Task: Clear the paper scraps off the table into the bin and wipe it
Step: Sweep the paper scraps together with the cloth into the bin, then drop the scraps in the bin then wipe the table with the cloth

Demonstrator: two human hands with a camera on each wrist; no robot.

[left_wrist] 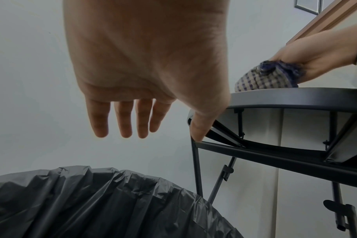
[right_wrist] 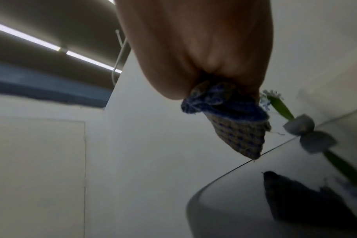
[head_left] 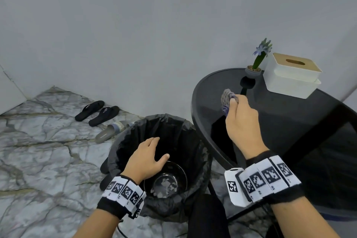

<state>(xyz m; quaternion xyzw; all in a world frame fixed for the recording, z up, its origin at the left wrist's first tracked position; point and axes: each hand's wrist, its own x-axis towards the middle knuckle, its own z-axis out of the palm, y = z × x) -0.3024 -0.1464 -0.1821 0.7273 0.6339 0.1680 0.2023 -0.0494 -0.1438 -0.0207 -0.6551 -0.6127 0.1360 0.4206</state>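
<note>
My right hand (head_left: 238,114) grips a bunched blue-and-beige checked cloth (head_left: 227,99) over the left part of the round black table (head_left: 289,121). From the left wrist view the cloth (left_wrist: 261,78) sits at the table's rim (left_wrist: 296,96). In the right wrist view the cloth (right_wrist: 240,132) hangs from my fist, just above the glossy table top (right_wrist: 255,209). My left hand (head_left: 150,154) hovers palm down, fingers (left_wrist: 122,119) straight and holding nothing, over the bin (head_left: 125,141) lined with a black bag (left_wrist: 92,201). Paper scraps (head_left: 165,186) lie at the bin's bottom.
A small potted plant (head_left: 257,62) and a white tissue box (head_left: 291,75) stand at the table's far side. Black flip-flops (head_left: 96,112) and a grey slipper (head_left: 110,131) lie on the marble floor left of the bin. The table's metal legs (left_wrist: 198,169) stand beside the bin.
</note>
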